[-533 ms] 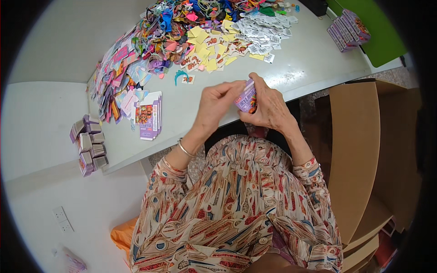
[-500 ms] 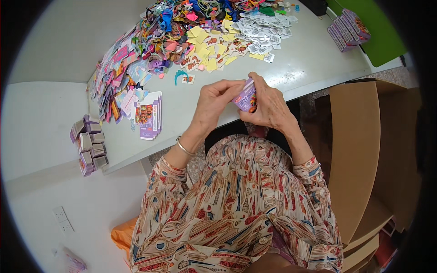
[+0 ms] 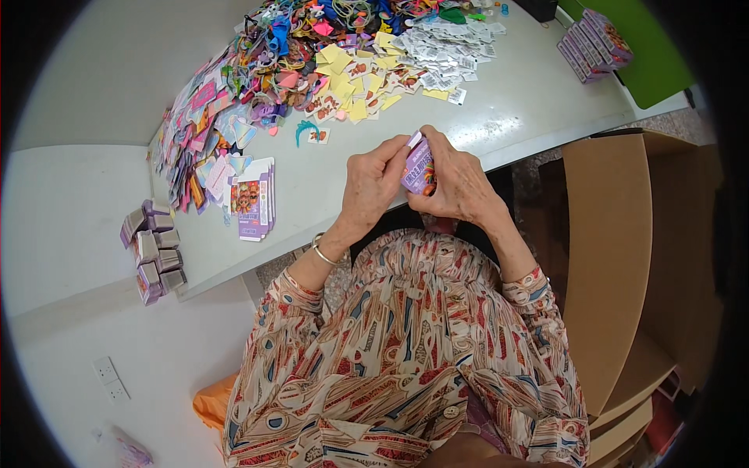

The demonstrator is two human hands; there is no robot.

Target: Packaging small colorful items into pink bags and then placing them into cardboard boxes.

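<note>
A small purple printed carton (image 3: 420, 169) is held between my two hands, just over the table's near edge. My right hand (image 3: 459, 178) wraps its right side, thumb low on the front and fingers at the top. My left hand (image 3: 370, 181) grips the left side, with thumb and fingertips at the upper end, where a pale flap shows. What lies inside the carton is hidden. Left of my hands, a stack of flat purple cartons (image 3: 253, 200) rests on the table. A teal curved piece (image 3: 306, 130) and a small sticker (image 3: 318, 136) lie beyond my left hand.
Across the far table (image 3: 538, 117) spread heaps of colourful trinkets (image 3: 289, 54), yellow and white paper slips (image 3: 355, 82) and pink cards (image 3: 204, 109). Open purple boxes (image 3: 156, 249) stand at the left edge, filled ones (image 3: 594, 45) at far right. A large cardboard box (image 3: 605, 265) stands right.
The carton has turned more upright in my hands. My left fingers have shifted from pressing its top face to gripping its upper left side, and the end flap now shows.
</note>
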